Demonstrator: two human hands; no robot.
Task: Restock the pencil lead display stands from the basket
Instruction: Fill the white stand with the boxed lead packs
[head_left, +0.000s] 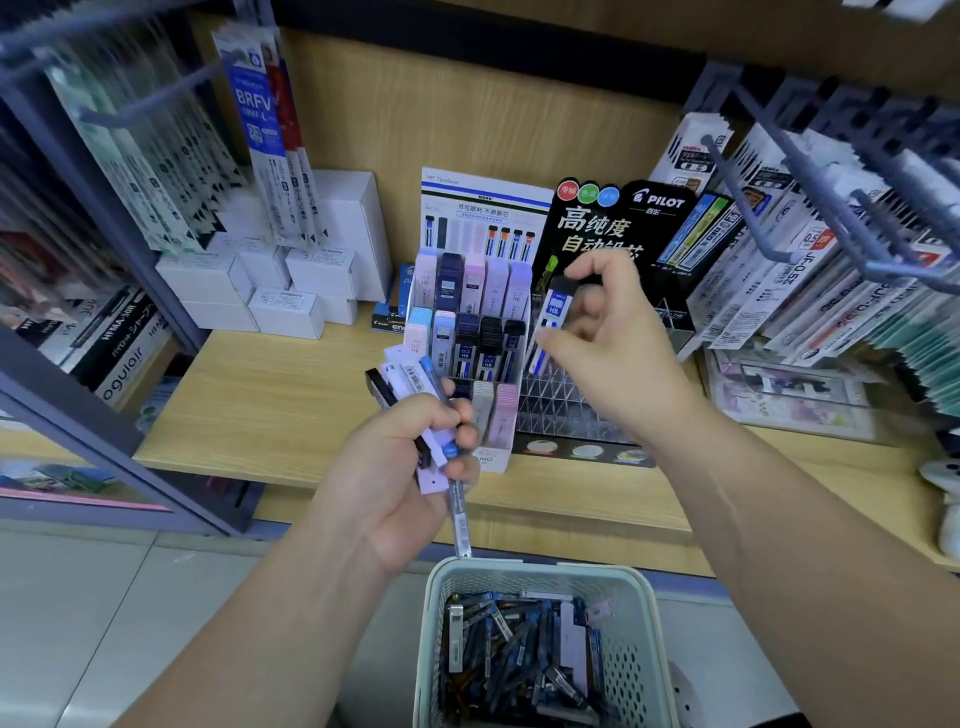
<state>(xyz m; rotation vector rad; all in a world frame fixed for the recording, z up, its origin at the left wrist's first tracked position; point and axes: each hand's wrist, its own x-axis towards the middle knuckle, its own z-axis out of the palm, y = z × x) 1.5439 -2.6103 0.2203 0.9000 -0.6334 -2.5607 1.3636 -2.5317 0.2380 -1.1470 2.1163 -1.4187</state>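
Blue-labelled lead case: you pinch it between thumb and fingertips of your right hand, black cap uppermost.
Case axis: near upright, with the top leaning slightly right and the lower end aimed down at the shelf.
Clear acrylic stand: it sits directly under the case, below the black Pilot card, with its slots opening upward.
Left hand: it grips a fan of lead cases in lilac, black and blue. One long clear tube hangs below the fist.
Tombow stand: just left of the acrylic stand and behind your left hand, its tiers mostly filled.
Basket: below both hands, with many cases loose inside.
Hands: apart, each holding its own stock.
Nearer hand: the right is over the acrylic stand; the left is off to its left.
Judgement: the move is a short drop along the case's own axis. Straighten the lean so the lower end meets one slot.
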